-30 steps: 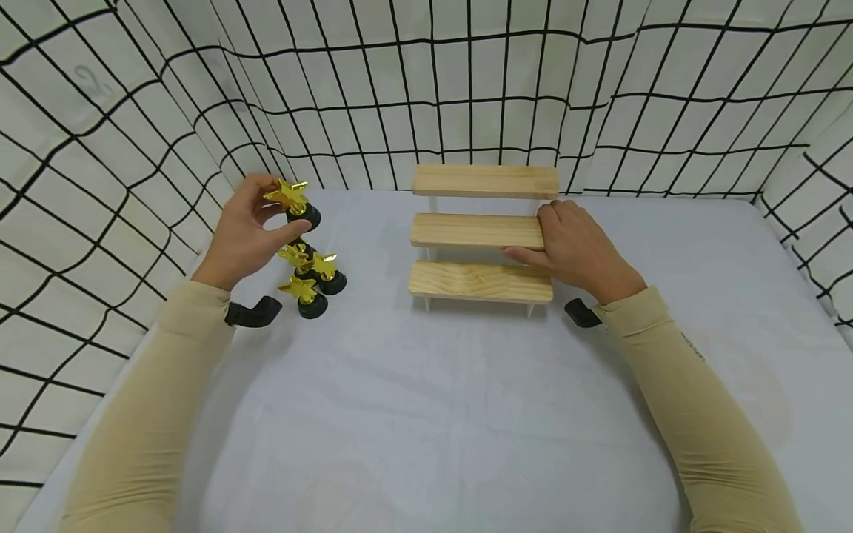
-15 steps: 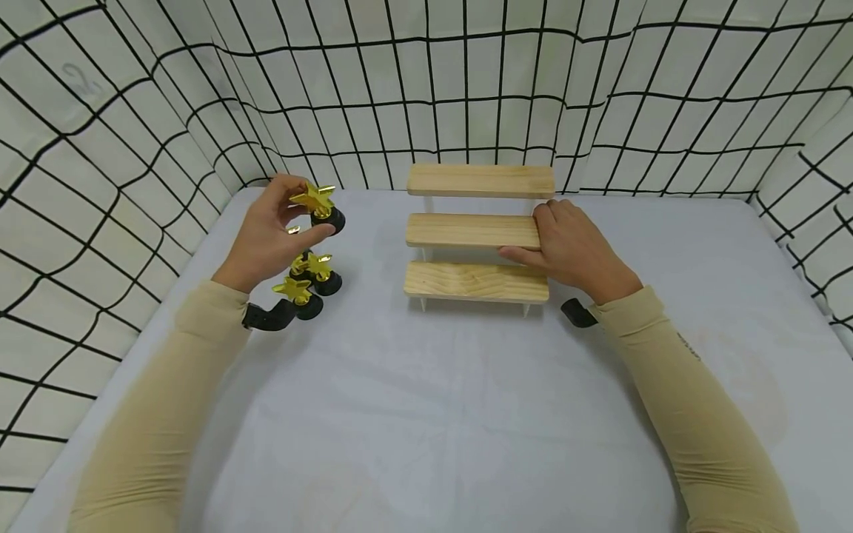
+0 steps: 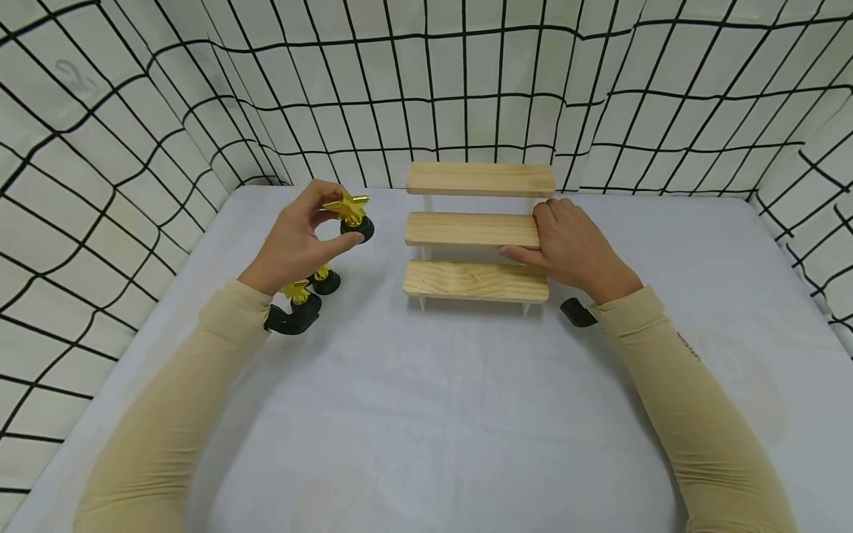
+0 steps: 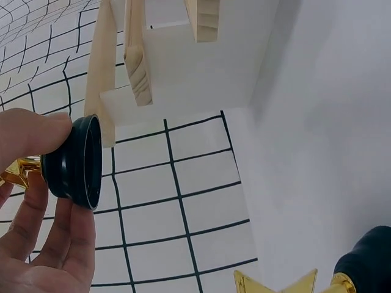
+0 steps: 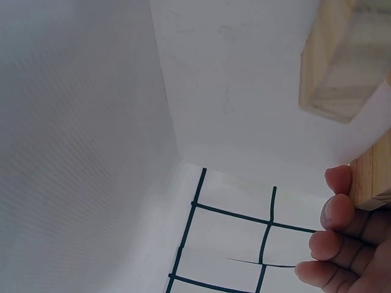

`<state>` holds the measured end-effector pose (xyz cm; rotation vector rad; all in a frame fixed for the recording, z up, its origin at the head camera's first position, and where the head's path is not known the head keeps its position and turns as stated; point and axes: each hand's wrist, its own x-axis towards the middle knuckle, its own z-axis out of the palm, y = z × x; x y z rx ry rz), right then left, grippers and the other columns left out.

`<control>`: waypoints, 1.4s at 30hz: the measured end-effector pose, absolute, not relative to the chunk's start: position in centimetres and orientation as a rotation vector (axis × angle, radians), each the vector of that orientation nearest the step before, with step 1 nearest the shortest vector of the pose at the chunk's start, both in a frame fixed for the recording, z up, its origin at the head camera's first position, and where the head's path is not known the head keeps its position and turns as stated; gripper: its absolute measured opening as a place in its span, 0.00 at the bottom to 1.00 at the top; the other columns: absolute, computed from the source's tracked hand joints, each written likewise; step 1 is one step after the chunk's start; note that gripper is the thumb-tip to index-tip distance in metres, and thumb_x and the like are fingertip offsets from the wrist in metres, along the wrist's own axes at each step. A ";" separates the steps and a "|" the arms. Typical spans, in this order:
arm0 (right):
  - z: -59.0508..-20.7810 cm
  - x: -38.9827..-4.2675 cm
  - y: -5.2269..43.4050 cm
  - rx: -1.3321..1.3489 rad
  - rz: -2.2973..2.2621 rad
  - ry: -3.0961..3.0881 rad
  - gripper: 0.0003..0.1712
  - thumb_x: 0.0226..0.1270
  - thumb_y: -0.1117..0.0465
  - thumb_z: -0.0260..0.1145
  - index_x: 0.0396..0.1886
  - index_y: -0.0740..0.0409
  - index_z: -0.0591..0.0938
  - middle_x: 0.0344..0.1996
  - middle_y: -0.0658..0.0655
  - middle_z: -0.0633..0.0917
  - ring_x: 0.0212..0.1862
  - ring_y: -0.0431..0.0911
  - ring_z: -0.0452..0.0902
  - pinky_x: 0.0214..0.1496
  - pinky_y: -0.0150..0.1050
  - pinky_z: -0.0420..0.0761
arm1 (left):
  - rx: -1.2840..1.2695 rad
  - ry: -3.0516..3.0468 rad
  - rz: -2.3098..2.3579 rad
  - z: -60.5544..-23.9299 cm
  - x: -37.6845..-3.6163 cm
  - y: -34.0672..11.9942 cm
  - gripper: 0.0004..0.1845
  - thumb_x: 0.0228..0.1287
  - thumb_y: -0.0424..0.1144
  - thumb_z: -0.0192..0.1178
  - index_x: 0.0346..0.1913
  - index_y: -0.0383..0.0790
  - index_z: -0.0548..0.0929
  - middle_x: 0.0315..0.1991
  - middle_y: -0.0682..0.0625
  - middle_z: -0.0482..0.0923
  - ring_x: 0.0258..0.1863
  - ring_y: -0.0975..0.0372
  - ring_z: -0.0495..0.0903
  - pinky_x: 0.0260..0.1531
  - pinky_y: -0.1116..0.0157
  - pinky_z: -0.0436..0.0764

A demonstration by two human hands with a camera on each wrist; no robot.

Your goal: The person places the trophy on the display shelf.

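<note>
Between thumb and fingers, my left hand (image 3: 301, 235) pinches a small gold star trophy (image 3: 351, 213) by its round black base, held left of the wooden shelf. The left wrist view shows the hollow underside of that black base (image 4: 85, 162). My right hand (image 3: 574, 244) grips the right end of the middle board (image 3: 473, 230) of a three-step wooden display shelf, its thumb lying along the board's front. In the right wrist view, the fingertips (image 5: 338, 210) press at the board's end. More star trophies (image 3: 296, 292) stand beneath my left forearm, partly hidden by the hand and wrist.
The shelf's top board (image 3: 480, 179) and bottom board (image 3: 476, 280) carry nothing. A white cloth (image 3: 426, 414) covers the table. Black wire grid (image 3: 466, 96) walls stand behind and at both sides. Black wrist mounts (image 3: 578, 312) stick out from both sleeves.
My left hand has carried the trophy to the right, towards the shelf, away from the other trophies. My right hand keeps its hold on the middle board.
</note>
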<state>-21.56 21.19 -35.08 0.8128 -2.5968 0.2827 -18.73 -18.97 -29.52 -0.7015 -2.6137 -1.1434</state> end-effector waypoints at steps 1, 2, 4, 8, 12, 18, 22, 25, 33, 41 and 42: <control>-35.1 -21.6 21.2 0.814 0.282 -2.595 0.53 0.66 0.16 0.44 0.32 0.67 0.73 0.24 0.62 0.74 0.28 0.56 0.70 0.33 0.47 0.72 | -0.701 -2.618 -1.150 -29.6 -18.7 -18.8 0.28 0.61 0.28 0.73 0.61 0.35 0.70 0.55 0.44 0.78 0.53 0.72 0.78 0.65 0.79 0.77; -35.1 -21.6 21.2 0.816 0.283 -2.592 0.54 0.66 0.15 0.41 0.32 0.68 0.73 0.24 0.62 0.74 0.28 0.56 0.70 0.33 0.47 0.72 | -0.701 -2.623 -1.155 -29.6 -18.7 -18.6 0.28 0.61 0.29 0.73 0.61 0.35 0.70 0.55 0.44 0.78 0.54 0.71 0.78 0.65 0.79 0.77; -35.1 -21.6 21.2 0.815 0.285 -2.590 0.57 0.64 0.14 0.36 0.32 0.68 0.73 0.24 0.62 0.74 0.28 0.56 0.69 0.33 0.47 0.71 | -0.710 -2.629 -1.171 -29.6 -18.6 -18.3 0.28 0.62 0.29 0.73 0.61 0.35 0.70 0.55 0.44 0.78 0.54 0.68 0.78 0.66 0.77 0.77; -35.1 -21.6 21.1 0.818 0.286 -2.588 0.59 0.62 0.13 0.32 0.32 0.68 0.73 0.24 0.62 0.73 0.28 0.56 0.69 0.33 0.47 0.71 | -0.739 -2.630 -1.176 -29.8 -18.6 -17.6 0.28 0.61 0.29 0.73 0.61 0.36 0.70 0.54 0.44 0.79 0.54 0.67 0.78 0.65 0.77 0.78; -35.2 -21.6 21.1 0.817 0.288 -2.590 0.58 0.63 0.13 0.32 0.32 0.68 0.73 0.24 0.62 0.74 0.28 0.56 0.69 0.33 0.48 0.72 | -0.772 -2.617 -1.189 -29.9 -18.6 -17.0 0.29 0.60 0.28 0.73 0.60 0.35 0.70 0.53 0.45 0.78 0.54 0.65 0.79 0.65 0.76 0.78; -35.2 -21.6 21.2 0.807 0.292 -2.610 0.59 0.62 0.12 0.33 0.33 0.68 0.73 0.24 0.62 0.74 0.29 0.56 0.69 0.34 0.47 0.72 | -0.812 -2.611 -1.211 -30.0 -18.4 -16.3 0.29 0.60 0.28 0.73 0.60 0.36 0.71 0.54 0.45 0.77 0.55 0.59 0.81 0.67 0.72 0.80; -35.2 -21.6 21.2 0.807 0.293 -2.614 0.59 0.62 0.13 0.34 0.33 0.68 0.73 0.24 0.62 0.74 0.29 0.57 0.69 0.34 0.47 0.72 | -0.853 -2.595 -1.231 -30.2 -18.2 -15.9 0.28 0.60 0.28 0.74 0.59 0.35 0.71 0.55 0.45 0.77 0.54 0.60 0.81 0.66 0.72 0.80; -35.2 -21.6 21.2 0.808 0.295 -2.609 0.59 0.62 0.13 0.34 0.32 0.68 0.73 0.24 0.62 0.74 0.29 0.57 0.69 0.34 0.48 0.72 | -0.880 -2.579 -1.259 -30.4 -18.1 -15.7 0.28 0.59 0.28 0.74 0.59 0.34 0.71 0.55 0.45 0.77 0.53 0.64 0.80 0.65 0.73 0.80; -35.2 -21.6 21.2 0.819 0.285 -2.591 0.55 0.65 0.15 0.41 0.32 0.68 0.73 0.24 0.62 0.73 0.28 0.56 0.69 0.33 0.47 0.71 | -0.914 -2.588 -1.256 -30.9 -17.8 -15.3 0.29 0.59 0.28 0.74 0.60 0.35 0.71 0.56 0.45 0.77 0.54 0.63 0.80 0.66 0.71 0.80; -35.1 -21.6 21.2 0.813 0.268 -2.597 0.43 0.65 0.27 0.65 0.34 0.68 0.73 0.24 0.62 0.74 0.29 0.56 0.69 0.34 0.47 0.72 | -0.936 -2.586 -1.302 -31.1 -17.5 -14.4 0.29 0.58 0.28 0.75 0.60 0.34 0.72 0.55 0.45 0.77 0.53 0.65 0.78 0.64 0.75 0.79; -35.1 -21.6 21.2 0.813 0.266 -2.598 0.41 0.64 0.30 0.68 0.34 0.68 0.73 0.24 0.62 0.74 0.29 0.56 0.69 0.34 0.47 0.72 | -0.939 -2.581 -1.322 -31.2 -17.5 -14.3 0.29 0.58 0.28 0.75 0.59 0.34 0.72 0.55 0.45 0.78 0.52 0.66 0.78 0.64 0.76 0.79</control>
